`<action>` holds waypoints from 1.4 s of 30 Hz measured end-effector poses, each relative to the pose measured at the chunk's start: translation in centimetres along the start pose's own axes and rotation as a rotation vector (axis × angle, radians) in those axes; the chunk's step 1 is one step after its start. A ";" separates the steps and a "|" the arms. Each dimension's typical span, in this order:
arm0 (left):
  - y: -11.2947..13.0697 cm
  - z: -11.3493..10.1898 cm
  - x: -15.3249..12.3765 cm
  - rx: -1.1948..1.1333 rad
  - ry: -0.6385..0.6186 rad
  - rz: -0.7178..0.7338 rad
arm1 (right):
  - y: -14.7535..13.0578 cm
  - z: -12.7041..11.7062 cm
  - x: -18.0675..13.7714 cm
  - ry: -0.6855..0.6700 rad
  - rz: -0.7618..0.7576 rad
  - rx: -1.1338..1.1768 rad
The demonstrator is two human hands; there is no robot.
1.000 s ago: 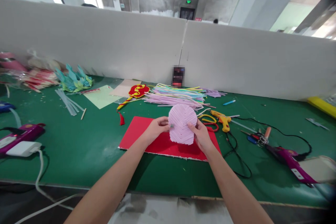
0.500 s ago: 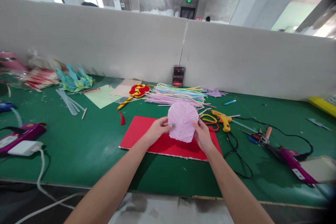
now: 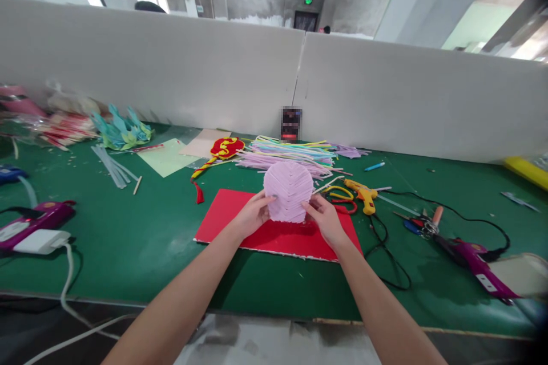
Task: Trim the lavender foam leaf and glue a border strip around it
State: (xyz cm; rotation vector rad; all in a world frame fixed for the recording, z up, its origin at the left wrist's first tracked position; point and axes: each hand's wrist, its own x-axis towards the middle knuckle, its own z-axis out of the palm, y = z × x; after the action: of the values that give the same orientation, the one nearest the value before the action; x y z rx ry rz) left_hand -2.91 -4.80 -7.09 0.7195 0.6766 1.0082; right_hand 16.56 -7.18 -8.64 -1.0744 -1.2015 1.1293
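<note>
Between my two hands is a lilac, leaf-like rounded panel [image 3: 289,191] with ribs slanting to a middle seam, like pipe cleaners laid side by side. My left hand [image 3: 256,214] is closed on its left edge, thumb in front. At its lower right edge my right hand [image 3: 323,214] grips it the same way, fingers partly hidden behind. The panel is held up over a red board [image 3: 231,211] lying on the green table [image 3: 149,262]. Behind it lies a heap of pastel pipe cleaners [image 3: 291,154].
Right of the board are scissors [image 3: 342,194], a yellow glue gun [image 3: 363,194] with a black cable, keys [image 3: 426,225] and a purple power strip [image 3: 479,268]. To the left lie a red-yellow fan-shaped ornament [image 3: 225,148], glue sticks [image 3: 112,168] and another power strip [image 3: 43,219].
Both hands have shifted the lilac panel a little left and up. My right hand's grip now sits lower on its edge, with the thumb on the front.
</note>
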 end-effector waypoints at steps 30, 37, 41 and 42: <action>0.1 0.2 -0.1 0.009 -0.013 0.048 | -0.7 -0.1 -0.3 -0.095 -0.001 -0.123; -0.1 0.1 -0.1 0.084 -0.031 0.070 | -0.7 0.3 -0.6 -0.092 0.007 -0.127; -0.5 0.0 -0.1 0.178 -0.086 0.043 | -0.5 0.3 -0.5 -0.014 -0.057 -0.123; -0.5 -0.1 0.0 0.208 -0.102 0.037 | -0.5 0.3 -0.5 -0.004 -0.069 -0.122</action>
State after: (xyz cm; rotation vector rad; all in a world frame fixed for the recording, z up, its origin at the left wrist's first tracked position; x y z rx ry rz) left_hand -2.69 -5.00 -7.55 0.9625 0.6874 0.9362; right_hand 16.31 -7.69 -8.16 -1.1147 -1.3144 1.0161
